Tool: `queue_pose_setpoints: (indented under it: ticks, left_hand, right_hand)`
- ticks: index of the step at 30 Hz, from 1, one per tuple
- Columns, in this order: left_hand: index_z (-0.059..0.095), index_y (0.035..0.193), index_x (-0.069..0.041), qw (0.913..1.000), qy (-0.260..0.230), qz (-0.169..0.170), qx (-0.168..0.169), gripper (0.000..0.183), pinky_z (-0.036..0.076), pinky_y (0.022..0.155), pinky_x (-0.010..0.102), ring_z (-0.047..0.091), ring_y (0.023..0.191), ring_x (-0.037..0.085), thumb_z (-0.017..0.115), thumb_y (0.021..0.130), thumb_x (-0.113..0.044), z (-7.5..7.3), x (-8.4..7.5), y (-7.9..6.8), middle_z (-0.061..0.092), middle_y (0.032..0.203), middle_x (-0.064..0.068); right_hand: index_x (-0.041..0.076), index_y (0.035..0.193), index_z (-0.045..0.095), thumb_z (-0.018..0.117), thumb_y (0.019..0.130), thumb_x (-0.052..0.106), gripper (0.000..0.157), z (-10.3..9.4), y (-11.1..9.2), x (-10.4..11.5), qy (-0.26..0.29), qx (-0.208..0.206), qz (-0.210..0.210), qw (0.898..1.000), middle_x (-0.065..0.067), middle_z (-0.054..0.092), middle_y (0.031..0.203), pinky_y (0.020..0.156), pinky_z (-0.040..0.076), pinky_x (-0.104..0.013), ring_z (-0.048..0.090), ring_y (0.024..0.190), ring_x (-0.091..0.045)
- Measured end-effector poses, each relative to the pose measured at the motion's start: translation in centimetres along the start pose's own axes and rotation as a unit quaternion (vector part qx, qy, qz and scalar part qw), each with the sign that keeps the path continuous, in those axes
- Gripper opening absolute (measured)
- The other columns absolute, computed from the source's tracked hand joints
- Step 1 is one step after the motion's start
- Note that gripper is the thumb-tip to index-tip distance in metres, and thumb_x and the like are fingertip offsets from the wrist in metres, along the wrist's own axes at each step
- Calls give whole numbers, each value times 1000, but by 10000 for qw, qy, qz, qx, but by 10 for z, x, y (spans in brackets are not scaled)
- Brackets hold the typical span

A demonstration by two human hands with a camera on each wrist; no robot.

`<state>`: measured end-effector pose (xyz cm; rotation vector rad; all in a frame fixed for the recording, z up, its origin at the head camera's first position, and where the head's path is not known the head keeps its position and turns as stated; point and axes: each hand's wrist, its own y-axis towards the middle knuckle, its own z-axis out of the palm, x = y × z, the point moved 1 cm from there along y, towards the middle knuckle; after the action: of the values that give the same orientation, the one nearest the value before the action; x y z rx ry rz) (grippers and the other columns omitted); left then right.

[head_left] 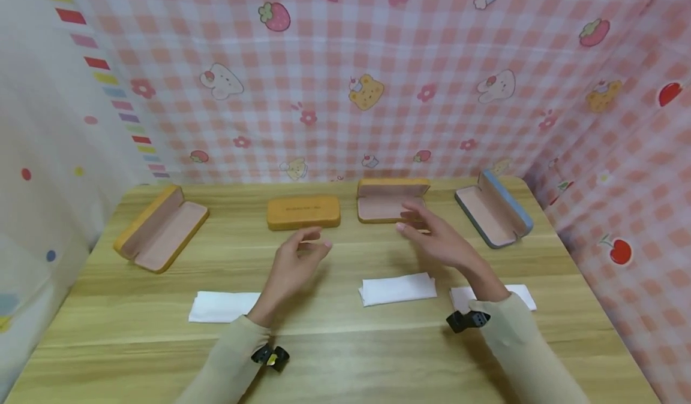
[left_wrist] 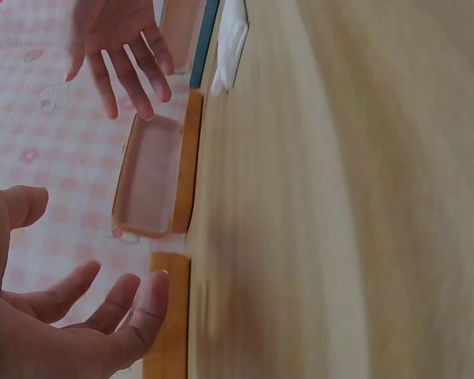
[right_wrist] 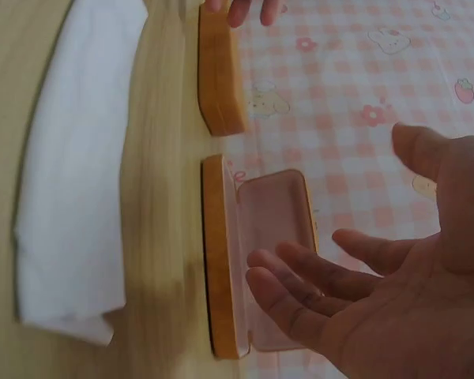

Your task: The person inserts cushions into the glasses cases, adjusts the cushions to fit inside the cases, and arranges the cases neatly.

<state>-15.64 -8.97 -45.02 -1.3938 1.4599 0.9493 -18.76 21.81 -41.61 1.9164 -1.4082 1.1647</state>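
Four cases across the middle of the frame, three open: left orange case (head_left: 174, 236), closed case (head_left: 303, 213), right orange case (head_left: 378, 207), blue case (head_left: 487, 217). Three cloths (head_left: 398, 289) in the lower half. Two hands near centre: left hand (head_left: 294, 263), right hand (head_left: 444, 240). Two wrist cameras (head_left: 466, 320). One surface (head_left: 356, 362).

Closed orange eyeglass case (head_left: 304, 213): lid down, lying flat near the rear of the wood-grain table (head_left: 345, 356), long side facing front; small lettering on top, illegible. Open orange eyeglass case (head_left: 384, 203): just right of it, apart; base flat, hinged lid raised at the back, pale pink lining exposed.
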Motion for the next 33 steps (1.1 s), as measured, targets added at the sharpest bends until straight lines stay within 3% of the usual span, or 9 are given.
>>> queue_pose_setpoints:
  ticks: [12, 19, 23, 28, 33]
  left_hand:
    - [67, 129, -6, 9978, 99, -216, 616, 40, 59, 79, 31, 69, 99, 20, 70, 98, -32, 29, -1, -9, 71, 117, 9]
    - [71, 120, -5, 9955, 377, -290, 825, 34, 55, 84, 31, 66, 92, 16, 70, 97, -30, 41, 1, -14, 74, 105, 6]
    - [73, 115, -5, 9949, 483, -331, 816, 30, 55, 84, 31, 66, 91, 16, 71, 95, -27, 44, 2, -17, 74, 103, 6]
    - [74, 105, -4, 9932, 503, -651, 829, 25, 51, 73, 27, 62, 82, 14, 75, 93, -26, 45, 1, -21, 72, 92, 7]
    - [73, 98, -4, 9867, 187, -1139, 1147, 19, 48, 54, 22, 62, 59, 12, 74, 93, -22, 47, -1, -26, 73, 79, 9]
  right_hand:
    - [4, 158, 33, 56, 106, 40, 67, -10, -30, -19, -169, -2, 629, 9979, -24, 53, 148, 104, 52, -53, 54, 134, -45]
    - [-2, 155, 35, 58, 106, 28, 62, -10, -40, -30, -186, 83, 937, 9954, -24, 59, 139, 97, 58, -43, 60, 128, -40]
    - [-3, 152, 41, 61, 104, 30, 61, -12, -47, -33, -231, 91, 1093, 9937, -23, 62, 134, 86, 59, -34, 63, 121, -35]
    - [-3, 142, 53, 65, 101, 32, 55, -14, -55, -34, -409, 51, 1215, 9917, -19, 68, 123, 76, 56, -28, 64, 106, -24]
    - [1, 126, 66, 69, 98, 30, 41, -12, -59, -35, -645, -12, 1531, 9861, -11, 70, 109, 70, 55, -28, 63, 91, -17]
